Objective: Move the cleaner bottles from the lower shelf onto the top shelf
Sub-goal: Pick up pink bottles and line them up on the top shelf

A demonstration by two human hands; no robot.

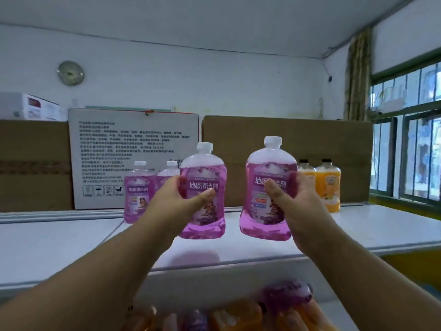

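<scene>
My left hand [177, 199] grips a purple floor-cleaner bottle [202, 220] with a white cap, upright just above the white top shelf [346, 230]. My right hand [298, 206] grips a second purple bottle [265, 225], also upright over the shelf. Two more purple bottles [137, 192] stand on the shelf behind my left hand. Two orange bottles [328, 185] with black caps stand at the back right. Blurred purple and orange bottles [286, 295] lie on the lower shelf at the bottom of the view.
Brown cardboard boxes [334, 149] and a white printed box [133, 139] line the back of the top shelf. A window [410, 139] is at the right. The white shelf front edge [214, 266] runs below my hands.
</scene>
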